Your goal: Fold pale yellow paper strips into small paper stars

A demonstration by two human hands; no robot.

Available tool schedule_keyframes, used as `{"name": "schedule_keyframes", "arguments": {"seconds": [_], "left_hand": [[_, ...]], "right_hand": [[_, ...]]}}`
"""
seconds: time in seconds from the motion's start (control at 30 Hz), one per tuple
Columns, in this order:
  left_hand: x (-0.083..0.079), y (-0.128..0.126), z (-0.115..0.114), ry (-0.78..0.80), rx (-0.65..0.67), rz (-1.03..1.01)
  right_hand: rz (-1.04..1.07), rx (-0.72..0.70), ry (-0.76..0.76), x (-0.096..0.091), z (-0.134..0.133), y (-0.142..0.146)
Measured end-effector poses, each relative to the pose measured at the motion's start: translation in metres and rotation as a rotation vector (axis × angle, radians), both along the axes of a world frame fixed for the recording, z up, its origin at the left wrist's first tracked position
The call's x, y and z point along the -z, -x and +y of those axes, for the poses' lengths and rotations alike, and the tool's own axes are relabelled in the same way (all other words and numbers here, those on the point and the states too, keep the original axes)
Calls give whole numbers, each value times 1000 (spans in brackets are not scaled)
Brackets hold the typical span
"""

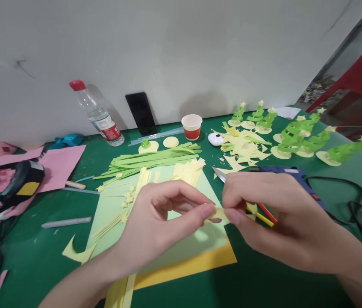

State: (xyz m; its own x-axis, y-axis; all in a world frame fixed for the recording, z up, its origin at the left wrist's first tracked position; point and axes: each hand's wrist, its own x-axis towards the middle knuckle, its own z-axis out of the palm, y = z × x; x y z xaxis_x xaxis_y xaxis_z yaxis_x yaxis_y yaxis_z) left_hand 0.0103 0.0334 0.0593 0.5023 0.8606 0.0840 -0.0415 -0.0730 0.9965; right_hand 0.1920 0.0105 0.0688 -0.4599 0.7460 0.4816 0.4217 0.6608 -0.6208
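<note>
Between my two hands a small pale yellow paper strip (pixel 219 213) is pinched. My left hand (pixel 164 222) grips its left end between thumb and forefinger; my right hand (pixel 273 218) pinches the right end. Below them lies a light green paper sheet (pixel 183 248) over an orange-yellow sheet (pixel 187 268). Small folded paper stars (pixel 128 199) and thin yellow strips (pixel 110 224) rest on the green sheet, left of my left hand. Scissors (pixel 220 174) lie partly hidden behind my right hand, their blade tip showing.
Green paper strips (pixel 155 158), a paper cup (pixel 192 128), a water bottle (pixel 104 122) and a phone (pixel 141 113) stand or lie at the back. Paper scraps (pixel 245 147) and green spirals topped with stars (pixel 296 132) are at right. A blue tool (pixel 291 172) trails black cable (pixel 357 209).
</note>
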Motion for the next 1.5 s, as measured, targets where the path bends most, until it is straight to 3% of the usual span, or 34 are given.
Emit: {"name": "schedule_keyframes", "arguments": {"seconds": [0.43, 0.6, 0.73, 0.83, 1.0, 1.17, 1.33, 1.5], "left_hand": [[-6, 0, 0, -31, 43, 177], [-6, -2, 1, 79, 39, 148], [-6, -4, 3, 163, 17, 133], [-6, -4, 5, 100, 14, 120], [-5, -5, 5, -12, -32, 89], [-7, -6, 3, -116, -54, 163], [-5, -3, 1, -263, 38, 272], [-5, -2, 0, -223, 97, 285]], "right_hand": [[10, -92, 316, -2, 5, -5], [-28, -68, 370, -2, 4, -4], [-69, -67, 362, -3, 3, -2], [-57, -25, 361, -2, 2, 1], [168, 142, 392, 4, 2, 10], [189, 38, 294, 5, 2, 11], [141, -33, 220, 7, 1, 7], [201, -87, 253, 12, 0, 7]]}}
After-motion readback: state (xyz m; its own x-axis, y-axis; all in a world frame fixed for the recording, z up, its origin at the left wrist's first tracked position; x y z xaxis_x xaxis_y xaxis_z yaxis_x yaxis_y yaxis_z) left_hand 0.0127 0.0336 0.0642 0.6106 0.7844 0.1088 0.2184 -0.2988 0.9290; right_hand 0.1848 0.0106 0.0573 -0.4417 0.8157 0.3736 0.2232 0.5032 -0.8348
